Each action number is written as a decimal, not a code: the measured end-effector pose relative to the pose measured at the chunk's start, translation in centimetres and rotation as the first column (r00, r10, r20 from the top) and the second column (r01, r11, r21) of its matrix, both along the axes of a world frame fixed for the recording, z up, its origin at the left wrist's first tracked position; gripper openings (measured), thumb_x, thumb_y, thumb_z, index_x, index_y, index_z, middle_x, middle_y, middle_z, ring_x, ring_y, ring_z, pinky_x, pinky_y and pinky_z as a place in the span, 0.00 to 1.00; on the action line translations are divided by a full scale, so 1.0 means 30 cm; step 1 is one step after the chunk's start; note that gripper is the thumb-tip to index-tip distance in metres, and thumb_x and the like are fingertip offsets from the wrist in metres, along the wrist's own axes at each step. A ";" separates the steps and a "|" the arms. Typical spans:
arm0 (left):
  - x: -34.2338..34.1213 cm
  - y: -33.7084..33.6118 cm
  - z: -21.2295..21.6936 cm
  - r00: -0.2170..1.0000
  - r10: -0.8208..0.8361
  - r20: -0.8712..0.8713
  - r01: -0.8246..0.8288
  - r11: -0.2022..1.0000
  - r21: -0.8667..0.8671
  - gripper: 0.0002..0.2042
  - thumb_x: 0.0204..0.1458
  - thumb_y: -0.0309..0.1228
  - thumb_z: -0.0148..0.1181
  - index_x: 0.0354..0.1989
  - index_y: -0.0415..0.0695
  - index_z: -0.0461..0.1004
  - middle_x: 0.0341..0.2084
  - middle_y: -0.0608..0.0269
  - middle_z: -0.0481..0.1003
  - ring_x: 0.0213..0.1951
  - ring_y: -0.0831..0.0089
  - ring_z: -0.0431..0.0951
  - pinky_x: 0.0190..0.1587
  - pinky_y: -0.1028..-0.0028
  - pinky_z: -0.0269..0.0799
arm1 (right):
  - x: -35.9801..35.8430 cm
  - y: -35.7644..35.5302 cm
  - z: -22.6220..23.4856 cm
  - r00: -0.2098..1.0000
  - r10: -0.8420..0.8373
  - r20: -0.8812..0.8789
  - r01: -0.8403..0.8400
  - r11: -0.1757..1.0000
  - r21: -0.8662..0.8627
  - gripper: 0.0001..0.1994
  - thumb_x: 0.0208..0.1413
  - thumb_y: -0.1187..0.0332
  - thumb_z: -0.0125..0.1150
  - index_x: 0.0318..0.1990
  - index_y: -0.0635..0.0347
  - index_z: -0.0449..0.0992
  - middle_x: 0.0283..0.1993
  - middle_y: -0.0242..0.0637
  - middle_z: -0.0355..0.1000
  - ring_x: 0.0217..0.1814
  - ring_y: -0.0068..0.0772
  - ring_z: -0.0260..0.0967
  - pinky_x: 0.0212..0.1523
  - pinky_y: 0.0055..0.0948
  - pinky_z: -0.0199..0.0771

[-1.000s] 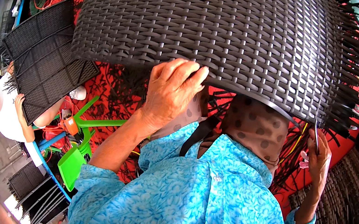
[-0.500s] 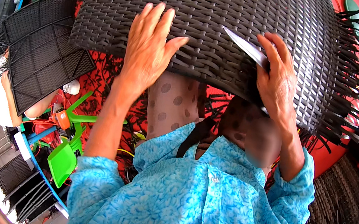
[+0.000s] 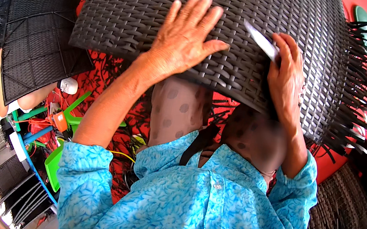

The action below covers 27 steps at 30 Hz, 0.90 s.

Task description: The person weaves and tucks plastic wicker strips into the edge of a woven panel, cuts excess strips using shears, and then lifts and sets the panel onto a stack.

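- Centrally, dark woven panel point(image 3: 235, 31) fills the 12 o'clock area, resting over the person's knees.
- Left hand point(image 3: 183, 40) flat on the weave, fingers spread, pressing, gripping nothing.
- Right hand point(image 3: 287, 80) at 2 o'clock, fingers closed on a pale blade point(image 3: 261, 40) lying against the panel.
- Loose strand ends point(image 3: 358, 89) stick out at 3 o'clock.
- Second woven panel point(image 3: 35, 52) at 9 o'clock, on red floor point(image 3: 348, 162).
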<state>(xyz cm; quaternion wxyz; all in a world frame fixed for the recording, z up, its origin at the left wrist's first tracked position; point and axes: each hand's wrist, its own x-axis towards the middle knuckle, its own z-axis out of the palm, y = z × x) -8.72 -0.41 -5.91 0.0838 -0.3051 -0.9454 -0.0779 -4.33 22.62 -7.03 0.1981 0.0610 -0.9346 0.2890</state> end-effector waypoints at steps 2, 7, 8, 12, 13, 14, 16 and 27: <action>0.001 0.050 -0.025 0.993 -0.116 -0.018 0.117 0.991 0.071 0.30 0.54 0.55 0.44 0.64 0.57 0.54 0.63 0.54 0.52 0.65 0.56 0.49 0.65 0.52 0.41 | 0.111 -0.003 0.087 0.991 0.131 0.017 -0.131 0.991 -0.009 0.21 0.45 0.82 0.53 0.49 0.59 0.71 0.46 0.42 0.69 0.45 0.47 0.67 0.46 0.36 0.68; -0.021 0.087 -0.037 0.993 -0.118 0.009 0.117 0.992 0.037 0.29 0.54 0.54 0.46 0.62 0.54 0.58 0.61 0.53 0.55 0.62 0.56 0.54 0.62 0.53 0.48 | 0.430 -0.070 0.192 0.658 0.430 0.618 0.522 0.332 -0.786 0.24 0.65 0.53 0.37 0.53 0.66 0.67 0.29 0.35 0.71 0.16 0.15 0.57 0.16 0.18 0.62; -0.027 0.097 -0.034 0.994 -0.100 0.042 0.101 0.995 -0.005 0.30 0.53 0.55 0.48 0.61 0.52 0.59 0.59 0.53 0.57 0.60 0.56 0.56 0.59 0.53 0.51 | 0.456 -0.105 0.164 0.669 0.511 0.540 0.622 0.014 -0.783 0.25 0.64 0.52 0.38 0.52 0.67 0.68 0.36 0.38 0.73 0.16 0.15 0.56 0.19 0.14 0.63; -0.005 0.185 -0.041 1.000 -0.017 -0.014 0.017 1.000 0.001 0.31 0.48 0.54 0.54 0.57 0.49 0.62 0.57 0.53 0.59 0.58 0.55 0.57 0.56 0.52 0.52 | 0.447 -0.229 0.049 0.615 0.424 0.665 0.759 -0.088 -0.646 0.29 0.62 0.49 0.42 0.60 0.64 0.60 0.41 0.38 0.71 0.28 0.21 0.62 0.24 0.22 0.69; -0.001 0.197 -0.043 0.996 -0.059 -0.063 0.059 0.998 0.004 0.31 0.49 0.54 0.53 0.59 0.51 0.61 0.59 0.54 0.57 0.60 0.55 0.55 0.59 0.51 0.49 | 0.441 -0.224 0.043 0.589 0.521 0.618 0.775 -0.148 -0.614 0.29 0.61 0.49 0.45 0.61 0.62 0.59 0.40 0.36 0.69 0.30 0.22 0.62 0.27 0.24 0.69; -0.002 0.205 -0.045 0.977 -0.126 -0.171 0.138 0.989 0.057 0.31 0.49 0.54 0.53 0.60 0.52 0.59 0.60 0.55 0.56 0.62 0.56 0.53 0.61 0.50 0.46 | 0.426 -0.225 0.036 0.553 0.575 0.602 0.798 -0.161 -0.580 0.24 0.57 0.47 0.51 0.47 0.60 0.63 0.32 0.34 0.67 0.28 0.21 0.62 0.24 0.26 0.68; -0.003 0.220 -0.058 0.972 -0.226 -0.065 0.230 0.972 0.056 0.32 0.51 0.54 0.50 0.63 0.56 0.56 0.63 0.58 0.52 0.66 0.57 0.48 0.64 0.50 0.41 | 0.390 -0.245 0.028 0.642 0.565 0.518 0.761 -0.391 -0.517 0.21 0.52 0.46 0.58 0.28 0.57 0.66 0.22 0.31 0.63 0.24 0.22 0.61 0.20 0.28 0.67; -0.065 0.262 -0.158 0.989 -0.062 -0.137 0.070 0.996 0.052 0.28 0.54 0.55 0.44 0.59 0.52 0.64 0.60 0.57 0.59 0.63 0.55 0.52 0.62 0.46 0.42 | 0.365 -0.303 -0.036 0.740 0.505 0.444 0.648 -0.360 -0.671 0.19 0.57 0.47 0.53 0.23 0.46 0.60 0.12 0.25 0.50 0.15 0.18 0.44 0.20 0.19 0.48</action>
